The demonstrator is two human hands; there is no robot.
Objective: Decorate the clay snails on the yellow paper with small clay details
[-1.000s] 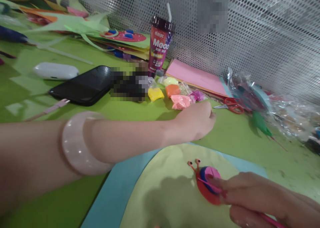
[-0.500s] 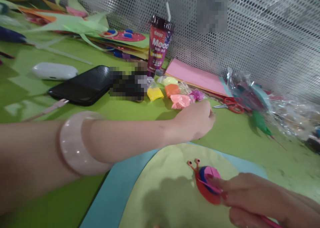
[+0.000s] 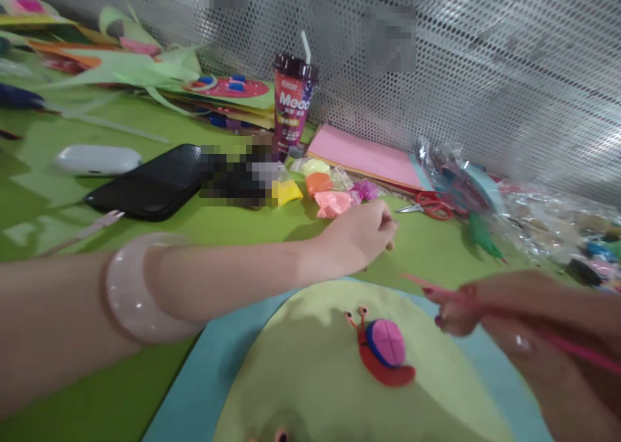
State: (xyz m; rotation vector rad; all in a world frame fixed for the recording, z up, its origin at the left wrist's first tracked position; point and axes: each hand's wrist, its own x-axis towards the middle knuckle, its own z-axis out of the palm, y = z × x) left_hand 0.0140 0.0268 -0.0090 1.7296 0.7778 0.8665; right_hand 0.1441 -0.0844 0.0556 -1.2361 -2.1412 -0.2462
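A clay snail [image 3: 381,353] with a red body, a blue and pink shell and two eye stalks lies on a pale yellow sheet [image 3: 310,377] over a light blue one [image 3: 213,377]. My right hand [image 3: 490,309] hovers to the right of the snail, its fingers pinched on a thin pink stick [image 3: 572,351] whose tip points left. My left hand [image 3: 361,238] reaches across the green table beyond the yellow sheet, fingers curled shut near small bags of coloured clay [image 3: 330,193]; what it holds, if anything, is hidden. A pale pink bangle [image 3: 129,293] sits on my left forearm.
A black phone [image 3: 145,183] and a white case [image 3: 97,160] lie at the left. A purple drink cup [image 3: 292,105] stands by the perforated metal wall. Pink paper [image 3: 363,157], red scissors [image 3: 429,206] and plastic bags [image 3: 533,209] lie at the right, paper crafts at the far left.
My right hand has lifted off the snail with the pink stick and moved up and right. The snail's shell now shows fully. My left hand has stayed about where it was.
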